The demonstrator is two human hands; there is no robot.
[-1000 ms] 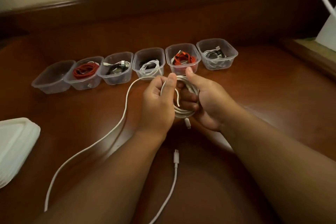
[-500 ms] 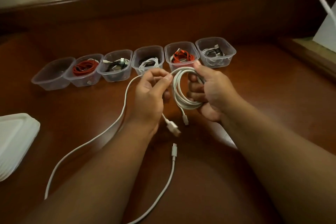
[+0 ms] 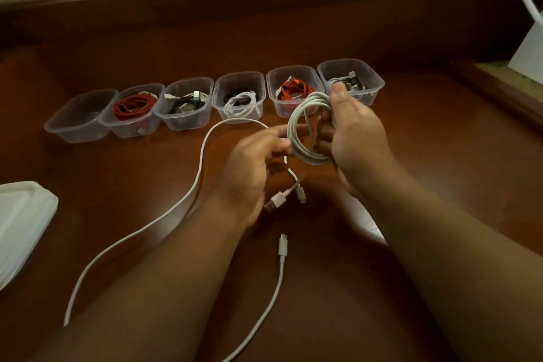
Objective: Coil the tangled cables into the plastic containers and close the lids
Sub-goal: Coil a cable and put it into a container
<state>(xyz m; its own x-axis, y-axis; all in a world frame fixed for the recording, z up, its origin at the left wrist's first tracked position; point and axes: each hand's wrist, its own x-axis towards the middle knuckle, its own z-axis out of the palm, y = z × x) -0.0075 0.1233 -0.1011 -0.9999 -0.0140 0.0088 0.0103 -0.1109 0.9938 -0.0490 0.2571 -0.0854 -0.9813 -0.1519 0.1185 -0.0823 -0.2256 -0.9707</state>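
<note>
Lids (image 3: 20, 223): stacked, far left on table (image 3: 440, 156). Tubs (image 3: 82, 116): six in a row, leftmost empty, rest holding cables. Loose cable (image 3: 202, 161): on table, running to left hand (image 3: 249, 167), which pinches it. Coil (image 3: 305, 129): white (several loops), gripped upright by right hand (image 3: 358, 135), above table.

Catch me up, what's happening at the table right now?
A person is winding a white cable into loops. The right hand grips the white coil, while the left hand pinches the strand beside it, plug ends dangling below. A long loose cable trails across the table. Six open containers sit in a row behind; five hold cables, the leftmost container is empty. The lid stack waits at left.
</note>
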